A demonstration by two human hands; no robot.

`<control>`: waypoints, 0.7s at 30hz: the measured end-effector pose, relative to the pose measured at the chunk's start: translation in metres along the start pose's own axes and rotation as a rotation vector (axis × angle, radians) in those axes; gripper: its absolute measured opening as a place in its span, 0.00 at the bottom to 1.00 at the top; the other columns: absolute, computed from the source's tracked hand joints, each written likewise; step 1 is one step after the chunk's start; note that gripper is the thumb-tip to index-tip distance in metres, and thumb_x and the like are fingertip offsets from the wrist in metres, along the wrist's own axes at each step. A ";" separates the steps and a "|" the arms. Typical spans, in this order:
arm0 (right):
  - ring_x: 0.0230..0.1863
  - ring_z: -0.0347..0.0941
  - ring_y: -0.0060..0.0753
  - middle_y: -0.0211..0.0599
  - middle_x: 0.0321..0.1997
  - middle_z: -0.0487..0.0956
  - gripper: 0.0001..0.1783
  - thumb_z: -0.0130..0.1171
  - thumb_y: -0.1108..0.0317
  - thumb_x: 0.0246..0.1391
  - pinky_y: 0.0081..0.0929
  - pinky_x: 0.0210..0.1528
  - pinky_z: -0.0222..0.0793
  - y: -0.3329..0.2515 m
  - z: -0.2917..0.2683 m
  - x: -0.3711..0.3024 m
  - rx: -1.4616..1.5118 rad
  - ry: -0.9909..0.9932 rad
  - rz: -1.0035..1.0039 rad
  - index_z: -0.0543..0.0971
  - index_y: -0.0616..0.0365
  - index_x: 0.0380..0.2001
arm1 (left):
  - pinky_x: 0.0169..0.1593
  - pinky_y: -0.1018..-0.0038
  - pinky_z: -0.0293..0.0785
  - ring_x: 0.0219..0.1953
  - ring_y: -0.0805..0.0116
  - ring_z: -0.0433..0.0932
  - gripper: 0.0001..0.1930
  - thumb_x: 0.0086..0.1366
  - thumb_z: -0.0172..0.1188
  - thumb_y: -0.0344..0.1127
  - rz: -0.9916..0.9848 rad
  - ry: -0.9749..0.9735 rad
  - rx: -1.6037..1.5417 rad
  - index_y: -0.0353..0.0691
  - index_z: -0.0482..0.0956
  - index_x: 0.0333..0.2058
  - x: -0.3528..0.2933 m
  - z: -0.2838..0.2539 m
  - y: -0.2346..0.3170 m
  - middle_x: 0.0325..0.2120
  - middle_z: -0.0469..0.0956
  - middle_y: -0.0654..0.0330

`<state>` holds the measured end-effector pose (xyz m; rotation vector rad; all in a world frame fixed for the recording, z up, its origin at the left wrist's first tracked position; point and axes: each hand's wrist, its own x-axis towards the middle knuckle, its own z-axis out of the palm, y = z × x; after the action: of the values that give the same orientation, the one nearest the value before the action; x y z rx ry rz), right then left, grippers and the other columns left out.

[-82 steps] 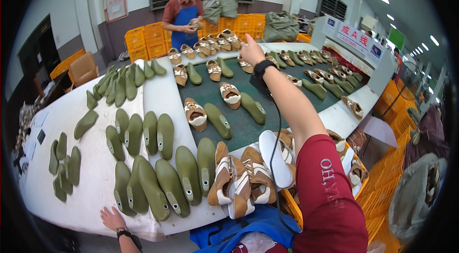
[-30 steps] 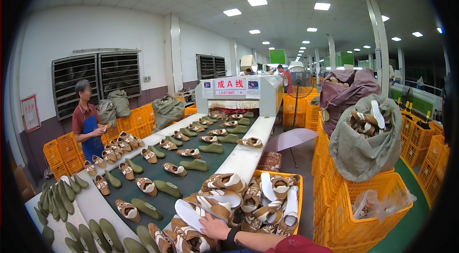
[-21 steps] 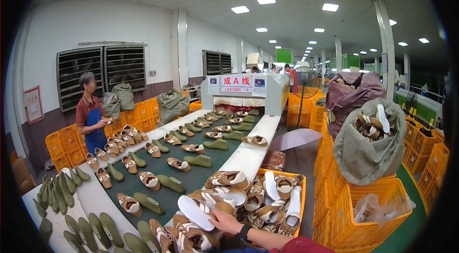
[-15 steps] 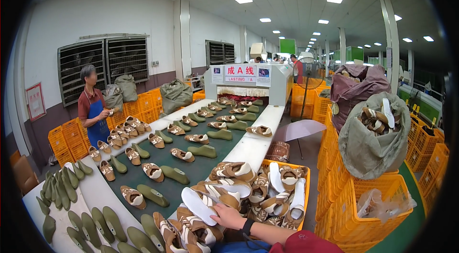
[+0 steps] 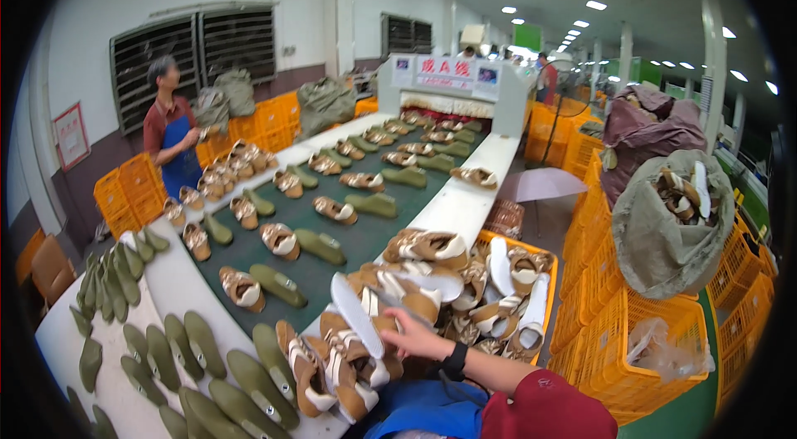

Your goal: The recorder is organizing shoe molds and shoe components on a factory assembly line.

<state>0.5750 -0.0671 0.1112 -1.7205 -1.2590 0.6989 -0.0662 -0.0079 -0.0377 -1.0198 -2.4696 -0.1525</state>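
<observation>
The right hand (image 5: 419,339) reaches across from the lower right, a black watch (image 5: 454,356) on its wrist and a red sleeve (image 5: 544,406) behind it. Its fingers are spread over a heap of brown-and-white sandals (image 5: 357,348) at the near end of the tabletop (image 5: 452,207); whether they grip a sandal cannot be told. One sandal with its white sole (image 5: 355,313) turned upward lies tilted just left of the fingertips, touching or nearly touching them. The left hand is not in view.

Just right of the heap, an orange crate (image 5: 548,273) holds more sandals of the same kind, packed loosely with several soles upright. A dark green conveyor belt (image 5: 332,227) runs down the middle of the tabletop, carrying sandals and olive-green shoe lasts (image 5: 278,283) in pairs. Further lasts (image 5: 199,343) lie in rows on the white surface at lower left. A person in a blue apron (image 5: 174,144) stands at the far left side of the belt, well apart. Stacked yellow crates (image 5: 639,331) and a sack of sandals (image 5: 672,219) stand at right.
</observation>
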 end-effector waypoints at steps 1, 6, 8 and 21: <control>0.26 0.74 0.31 0.40 0.31 0.72 0.36 0.52 0.52 0.52 0.24 0.29 0.71 -0.025 -0.009 -0.004 0.313 -0.145 0.262 0.50 0.53 0.58 | 0.44 0.57 0.66 0.46 0.52 0.69 0.30 0.59 0.36 0.61 -0.021 -0.127 -0.005 0.45 0.69 0.49 0.000 -0.012 0.008 0.47 0.69 0.52; 0.21 0.71 0.19 0.34 0.29 0.73 0.40 0.52 0.60 0.53 0.16 0.23 0.68 -0.012 -0.014 0.006 0.375 -0.228 0.217 0.42 0.55 0.61 | 0.49 0.57 0.63 0.51 0.54 0.65 0.31 0.59 0.34 0.62 -0.047 -0.189 0.020 0.46 0.65 0.52 0.003 -0.017 0.009 0.51 0.65 0.53; 0.20 0.70 0.19 0.38 0.34 0.75 0.30 0.54 0.62 0.51 0.17 0.23 0.69 -0.015 -0.016 0.007 0.158 -0.251 0.118 0.58 0.60 0.56 | 0.49 0.57 0.63 0.51 0.53 0.66 0.31 0.59 0.34 0.62 -0.040 -0.200 0.001 0.46 0.65 0.52 0.003 -0.022 0.009 0.51 0.66 0.53; 0.28 0.71 0.38 0.38 0.26 0.73 0.12 0.59 0.69 0.41 0.30 0.29 0.67 -0.137 -0.143 -0.006 -0.638 0.061 -0.609 0.74 0.58 0.33 | 0.47 0.57 0.65 0.49 0.54 0.67 0.30 0.60 0.35 0.61 -0.013 -0.155 0.046 0.46 0.65 0.52 0.011 -0.003 0.000 0.50 0.66 0.54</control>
<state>0.6290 -0.1025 0.2982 -1.6590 -1.9725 -0.1364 -0.0716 -0.0015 -0.0303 -1.0315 -2.6059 -0.0208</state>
